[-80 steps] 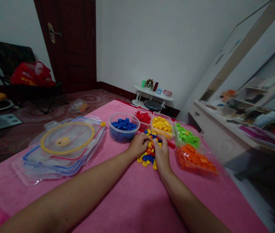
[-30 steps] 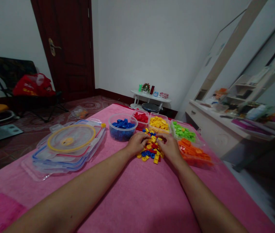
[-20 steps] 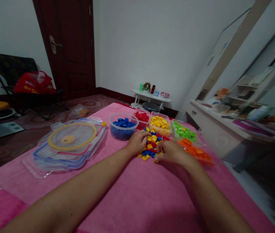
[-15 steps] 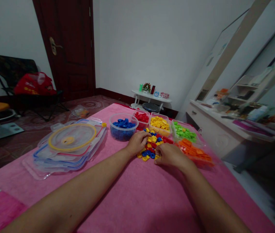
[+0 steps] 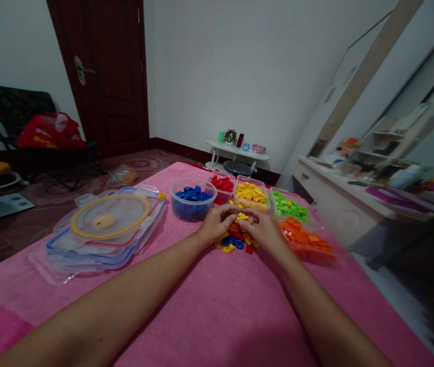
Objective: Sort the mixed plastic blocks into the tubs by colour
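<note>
A small heap of mixed bricks (image 5: 235, 241), yellow, blue and red, lies on the pink cloth (image 5: 217, 306). My left hand (image 5: 214, 224) rests on the heap's left side with its fingers curled over it. My right hand (image 5: 264, 230) sits on the right side, its fingertips pinched among the yellow bricks at the top. What each hand holds is too small to name. Behind the heap stand a round tub of blue bricks (image 5: 193, 198), a box of red bricks (image 5: 222, 183), a box of yellow bricks (image 5: 251, 193), a box of green bricks (image 5: 289, 206) and a box of orange bricks (image 5: 308, 244).
A stack of clear lids (image 5: 102, 227) with coloured rims lies to the left on the cloth. Beyond are a dark door (image 5: 105, 71), a folding chair with a red bag (image 5: 48, 132), a low white table (image 5: 237, 150) and a white dresser (image 5: 339, 204) at right.
My right hand drew back to the heap's near right edge, then returned to its top, meeting my left hand. My left hand stayed on the heap. The camera shifted slightly.
</note>
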